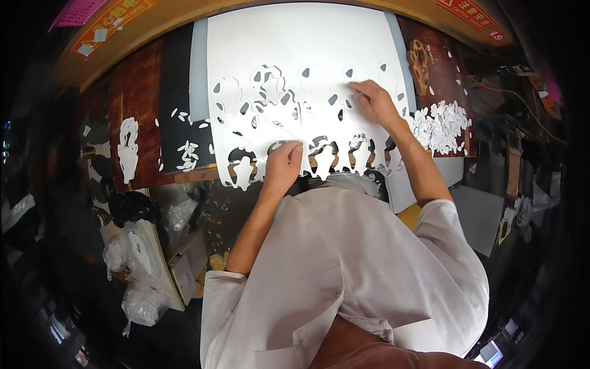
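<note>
A large white sheet [301,43] with cut-out shapes and small dark holes lies across the bench in front of me. My left hand [284,163] rests at the sheet's near edge, fingers curled closed; whatever is in them is hidden. Farther up on the right, my right hand [373,101] reaches over the sheet, its fingertips close to a small hole. Motion smears those fingertips, so their grip is unclear. Along the near edge, several tongue-shaped white tabs [243,172] hang between large openings. A cut outline [268,85] stands slightly proud of the sheet near its middle.
Small white offcuts form a pile [441,126] on the right of the reddish-brown bench. A brown cutting die [419,66] lies behind them. At the left sits a white patterned piece [128,150], with loose scraps [188,154] nearby. A yellow machine beam [178,24] spans the back.
</note>
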{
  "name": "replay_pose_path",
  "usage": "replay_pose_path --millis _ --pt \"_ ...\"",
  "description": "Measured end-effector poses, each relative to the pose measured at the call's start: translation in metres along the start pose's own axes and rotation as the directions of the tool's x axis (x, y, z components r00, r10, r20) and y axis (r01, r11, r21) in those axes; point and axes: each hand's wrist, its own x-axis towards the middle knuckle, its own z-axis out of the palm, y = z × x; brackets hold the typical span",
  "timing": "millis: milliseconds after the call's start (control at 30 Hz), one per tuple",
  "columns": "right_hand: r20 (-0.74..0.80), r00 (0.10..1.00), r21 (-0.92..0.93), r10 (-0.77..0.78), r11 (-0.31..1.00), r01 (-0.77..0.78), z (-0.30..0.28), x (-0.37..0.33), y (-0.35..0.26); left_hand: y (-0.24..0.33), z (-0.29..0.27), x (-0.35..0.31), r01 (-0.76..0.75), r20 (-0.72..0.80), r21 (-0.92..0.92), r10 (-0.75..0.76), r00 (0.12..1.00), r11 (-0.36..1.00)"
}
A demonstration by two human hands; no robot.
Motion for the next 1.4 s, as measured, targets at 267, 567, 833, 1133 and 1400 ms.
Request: replay_pose_path --millis 267,567,833,1133,1400 --pt "0.214 0.974 -0.122 -0.073 0.987 0.101 -0.003 0.035 0.040 0.002 -0.001 0.002 0.115 0.048 -0.097 -0.111 0.993 0.989" --pt "0.674 0.723 0.086 -0.152 0.988 0.127 -0.048 0.021 0.016 0.044 0.007 0.096 -0.199 -0.061 0.143 0.209 0.976 0.970" --pt "0.319 0.894 -0.037 -0.315 0.938 0.344 0.047 0.063 -0.036 0.048 0.009 0.161 -0.182 -0.205 0.252 0.236 0.950 0.950" --pt "0.358 0.904 0.020 -0.235 0.969 0.245 0.054 0.096 -0.025 0.060 0.004 0.210 -0.289 -0.027 0.368 0.321 0.947 0.884" --pt "0.934 0.356 0.011 -0.039 0.997 0.079 0.001 0.014 -0.037 0.049 0.012 0.211 -0.240 -0.049 0.433 0.288 0.956 0.869"
